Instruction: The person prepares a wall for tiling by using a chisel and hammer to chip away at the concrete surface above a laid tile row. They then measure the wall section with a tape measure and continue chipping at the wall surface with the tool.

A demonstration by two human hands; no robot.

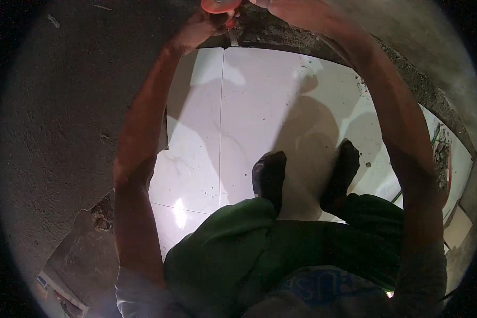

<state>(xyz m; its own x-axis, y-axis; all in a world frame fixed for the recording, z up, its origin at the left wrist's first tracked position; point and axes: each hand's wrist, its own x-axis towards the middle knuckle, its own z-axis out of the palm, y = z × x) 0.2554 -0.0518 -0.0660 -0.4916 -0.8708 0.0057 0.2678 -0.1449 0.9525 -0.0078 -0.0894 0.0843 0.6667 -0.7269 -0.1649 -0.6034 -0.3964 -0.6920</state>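
I'm standing on the glossy white floor tiles (pixel 281 106), both arms stretched out ahead, and everything turns on the small round orange-red disc (pixel 219 5) right at the top edge of my view. My left hand (pixel 204 26) is up against it, fingers curled shut under and around its lower rim, so I'd say I'm gripping the disc from below. A thin pale metal piece hangs just beneath the disc, pointing down toward the seam between two tiles.

My right hand (pixel 297 11) sits just to the right of the disc, near it but, as far as I can make out, not on it; it's cut by the frame's edge, so I cannot tell whether its fingers are spread or closed. The left is plainly the nearer one.

The disc lies flat-on to me, so it shows no long axis; the metal piece below it runs along the tile seam, toward my feet. Directly below the disc is the band of rough grey mortar (pixel 281 34) where the tiling stops. Well back from the disc, my dark-socked feet (pixel 270 175) rest on the tiles, green trousers (pixel 233 249) below them. Left of the disc is bare grey concrete (pixel 69 116).
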